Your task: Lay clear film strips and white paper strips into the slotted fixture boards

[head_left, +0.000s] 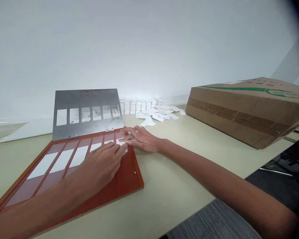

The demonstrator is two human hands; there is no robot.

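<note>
A reddish-brown wooden frame [138, 166] lies on the table with its perforated metal lid [86, 99] hinged up at the back. Several slots run across it, lined with pinkish clear film and holding white paper cards [62, 161]. My left hand [106, 161] reaches over the frame, fingers curled together at a white card [121, 141] in the rightmost slot. From the right, my right hand [144, 140] rests on the frame's edge, fingers stretched and apart, tips over that same card. Both thumbs are close together there. The left fingertips are partly hidden.
Behind the lid are stacked white paper pieces [139, 105], with a loose pile of white slips [161, 113] in front. A large cardboard box [229, 113] stands on the right of the table [174, 179]. A white sheet [27, 131] lies at the left.
</note>
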